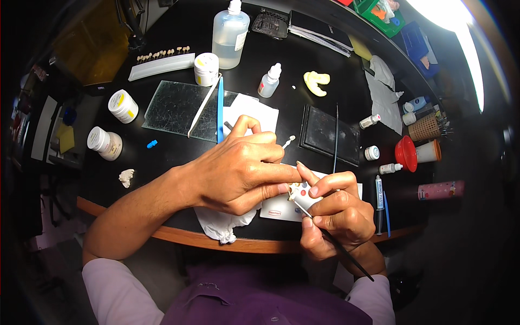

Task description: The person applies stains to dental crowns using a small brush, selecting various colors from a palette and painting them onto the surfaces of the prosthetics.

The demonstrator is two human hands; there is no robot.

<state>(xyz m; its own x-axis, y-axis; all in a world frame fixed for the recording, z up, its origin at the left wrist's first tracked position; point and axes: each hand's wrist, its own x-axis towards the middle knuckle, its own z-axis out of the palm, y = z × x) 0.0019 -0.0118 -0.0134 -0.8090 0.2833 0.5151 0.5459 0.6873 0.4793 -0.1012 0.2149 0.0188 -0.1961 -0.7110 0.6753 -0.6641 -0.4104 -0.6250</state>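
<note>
My left hand (244, 168) reaches in from the left, its thumb and index finger closed on a small tooth-coloured piece (291, 190); its fingers hide most of the piece. My right hand (341, 211) is closed around a thin brush (346, 253) with a dark handle slanting down to the right. The light, narrow tip of the brush points at the small piece, though I cannot tell whether it touches. Just beneath the hands lies a white sheet (279, 208) beside a white surface with coloured spots (315, 190). A crumpled white cloth (219, 226) shows below my left hand.
A glass slab (168, 108), a blue stick (220, 108) and white jars (123, 106) lie left. Behind stand a large bottle (230, 38), a dropper bottle (270, 81) and a yellowish dental model (316, 84). Right are a black case (327, 132), a syringe (379, 195) and a red bowl (405, 154).
</note>
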